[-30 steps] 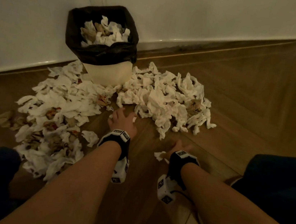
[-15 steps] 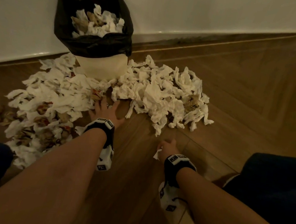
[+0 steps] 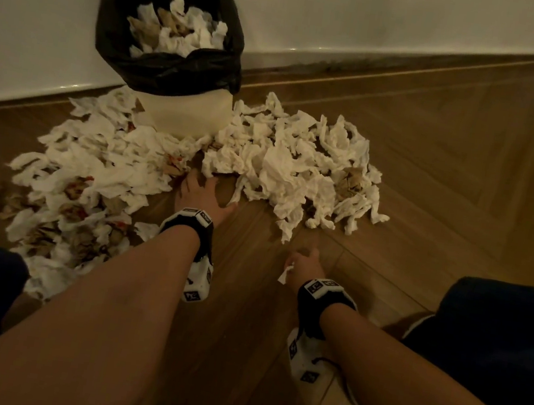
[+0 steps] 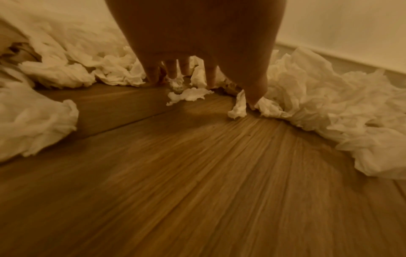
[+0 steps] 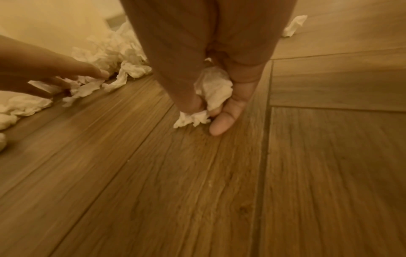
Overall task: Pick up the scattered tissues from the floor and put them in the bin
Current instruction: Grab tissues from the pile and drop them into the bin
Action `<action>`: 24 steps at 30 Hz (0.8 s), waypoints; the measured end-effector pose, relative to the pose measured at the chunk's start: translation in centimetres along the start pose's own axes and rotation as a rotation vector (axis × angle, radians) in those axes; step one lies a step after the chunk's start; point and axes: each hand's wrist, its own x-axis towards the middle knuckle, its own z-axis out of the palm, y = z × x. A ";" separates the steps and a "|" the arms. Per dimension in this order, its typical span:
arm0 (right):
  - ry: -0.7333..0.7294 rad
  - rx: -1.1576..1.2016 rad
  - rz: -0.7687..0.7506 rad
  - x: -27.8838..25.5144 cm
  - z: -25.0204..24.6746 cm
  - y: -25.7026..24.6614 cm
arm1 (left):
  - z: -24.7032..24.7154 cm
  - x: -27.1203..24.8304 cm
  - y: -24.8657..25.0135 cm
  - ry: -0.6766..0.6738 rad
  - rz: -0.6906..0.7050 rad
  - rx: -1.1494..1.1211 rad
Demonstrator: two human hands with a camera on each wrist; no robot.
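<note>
— So, at nine o'clock, why were the tissues [image 3: 91, 186] banked up like that?

— They lay in two heaps on the floor [image 3: 432, 176], either side of the bin [image 3: 170, 36] at twelve, which stood against the wall already holding some. I'd judge most of the work was left.

— And the left hand [image 3: 200, 197]?

— Flat and spread, fingers [image 4: 171, 69] straight, tips at the gap between the heaps at eleven. It grasped nothing; my guess is it was set to rake loose pieces together.

— The right hand [image 3: 304, 266], at five o'clock?

— Clenched around a small tissue wad [image 5: 214, 88], thumb and fingers curled round it, low over bare boards, well apart from the bin. Soft paper needs that full wrap.
</note>
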 end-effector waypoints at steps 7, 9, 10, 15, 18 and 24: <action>0.021 0.009 0.000 0.1 0.1 0.0 | 0.4 -0.2 1.0 -0.033 0.031 0.014; 0.034 0.013 0.001 0.0 0.2 -0.1 | 1.0 -0.6 1.5 0.027 0.051 -0.028; 0.037 0.012 0.003 0.0 0.2 -0.1 | 1.3 -0.8 1.8 0.056 0.056 -0.053; 0.030 0.010 0.019 0.0 0.2 -0.2 | 2.1 -0.8 2.8 0.119 0.038 -0.155; 0.018 0.003 0.013 -0.2 0.1 -0.2 | 1.9 -0.3 3.1 0.104 0.005 -0.207; -0.031 0.003 0.005 -0.6 -0.6 -0.5 | 1.5 0.9 3.3 -0.052 -0.006 -0.168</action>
